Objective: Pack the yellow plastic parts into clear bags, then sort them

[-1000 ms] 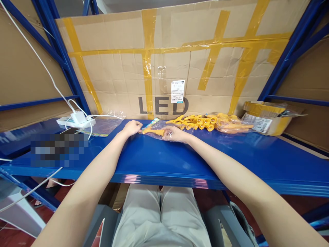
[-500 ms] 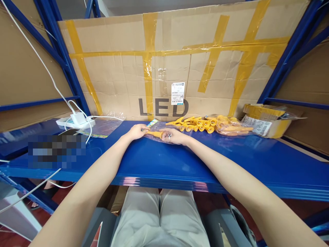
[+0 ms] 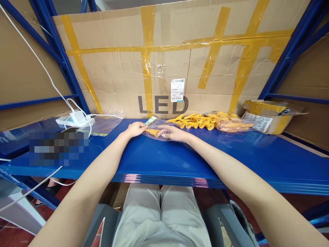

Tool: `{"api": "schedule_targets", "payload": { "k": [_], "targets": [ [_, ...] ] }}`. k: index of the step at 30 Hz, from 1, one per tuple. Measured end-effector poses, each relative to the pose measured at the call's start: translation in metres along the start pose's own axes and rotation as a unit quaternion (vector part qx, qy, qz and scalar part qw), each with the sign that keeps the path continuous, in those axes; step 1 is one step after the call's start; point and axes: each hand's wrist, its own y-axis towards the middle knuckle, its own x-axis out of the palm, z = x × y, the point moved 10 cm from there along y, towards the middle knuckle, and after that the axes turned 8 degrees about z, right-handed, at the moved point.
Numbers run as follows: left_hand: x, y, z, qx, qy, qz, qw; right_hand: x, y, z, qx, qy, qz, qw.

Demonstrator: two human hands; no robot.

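Observation:
A yellow plastic piece with a narrow stem and flared, trumpet-like end (image 3: 153,132) lies in or on a clear plastic bag (image 3: 164,138) with a colourful printed strip (image 3: 150,120). My left hand (image 3: 136,129) is closed at the bag's left end, around the piece's narrow end; its fingertips partly hide the grip. Just beyond the flared end, my right hand (image 3: 176,133) rests over the bag, fingers stretched and apart. Whether they touch the piece is hard to tell. Several similar yellow pieces (image 3: 200,120) are piled behind my right hand, flared ends toward me.
More yellow pieces in clear wrap (image 3: 232,125) lie beside an opened carton (image 3: 264,118) on the blue shelf (image 3: 164,161). Left are a flat bag with a printed strip (image 3: 109,125), a power strip with a white charger (image 3: 77,117) and cables. A large cardboard sheet (image 3: 118,79) stands behind.
The yellow piece has shifted a little left, toward my left hand. My right fingers have loosened from its flared end and straightened. The camera view has tilted slightly.

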Motion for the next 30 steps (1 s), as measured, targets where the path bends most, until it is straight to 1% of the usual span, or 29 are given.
{"api": "schedule_targets", "payload": {
  "k": [2,4,5,7,8,9,10,11,13,15,17,18,23,25,30],
  "targets": [
    [-0.007,-0.001,-0.007,-0.039,0.054,0.014,0.998,-0.011,0.003,0.000,-0.003,-0.028,0.045,0.999],
    [-0.013,-0.003,-0.012,-0.065,0.103,0.026,0.992,-0.033,0.004,0.003,0.003,-0.080,0.122,0.989],
    [-0.015,-0.004,-0.015,-0.076,0.124,0.029,0.989,-0.047,0.003,0.004,0.004,-0.115,0.168,0.979],
    [-0.018,-0.004,-0.022,-0.096,0.153,0.029,0.983,-0.074,-0.002,0.004,-0.003,-0.197,0.255,0.947],
    [-0.018,-0.005,-0.026,-0.105,0.162,0.027,0.981,-0.084,-0.005,0.003,-0.007,-0.242,0.286,0.927],
    [-0.018,-0.005,-0.029,-0.112,0.167,0.027,0.979,-0.091,-0.007,0.004,-0.007,-0.286,0.304,0.909],
    [-0.018,-0.005,-0.032,-0.118,0.171,0.026,0.978,-0.096,-0.008,0.007,0.001,-0.328,0.306,0.894],
    [-0.018,-0.004,-0.035,-0.124,0.174,0.025,0.977,-0.097,-0.009,0.013,0.017,-0.365,0.294,0.883],
    [-0.017,-0.004,-0.039,-0.132,0.178,0.023,0.975,-0.094,-0.007,0.030,0.063,-0.427,0.237,0.870],
    [-0.017,-0.003,-0.043,-0.139,0.181,0.024,0.973,-0.086,-0.007,0.044,0.102,-0.467,0.172,0.861],
    [-0.018,-0.003,-0.046,-0.147,0.183,0.029,0.972,-0.082,-0.008,0.049,0.125,-0.486,0.141,0.854],
    [-0.018,-0.003,-0.048,-0.151,0.183,0.032,0.971,-0.082,-0.009,0.048,0.130,-0.491,0.143,0.849],
    [-0.020,-0.004,-0.053,-0.167,0.185,0.037,0.968,-0.087,-0.010,0.033,0.125,-0.526,0.193,0.819],
    [-0.021,-0.003,-0.055,-0.168,0.184,0.038,0.968,-0.088,-0.010,0.036,0.140,-0.526,0.191,0.817],
    [-0.018,-0.001,-0.060,-0.164,0.167,0.037,0.971,-0.089,-0.010,0.049,0.189,-0.506,0.167,0.825]
  ]
}}
